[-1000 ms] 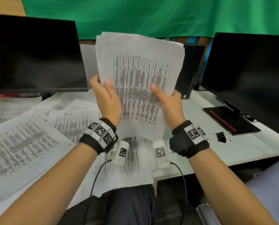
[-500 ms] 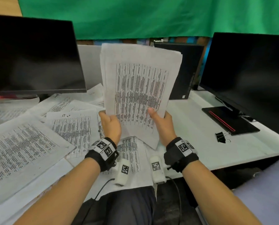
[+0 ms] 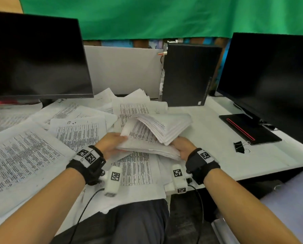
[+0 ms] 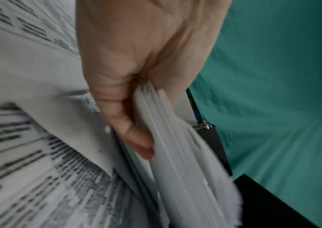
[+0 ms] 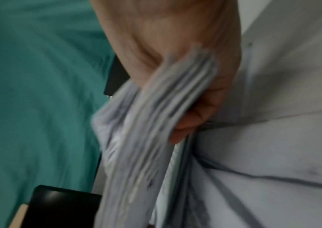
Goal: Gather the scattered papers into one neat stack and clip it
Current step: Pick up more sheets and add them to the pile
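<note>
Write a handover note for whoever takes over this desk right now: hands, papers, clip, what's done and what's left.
Left hand grips the left edge of the paper stack; right hand grips its right edge. The stack is held low over the desk, bent and fanned, not squared. Loose sheets lie spread across the left side of the desk and under the hands. The binder clip lies untouched on the right.
Done: part of the papers gathered.
Left: collect the remaining sheets, square the stack, clip it.
</note>
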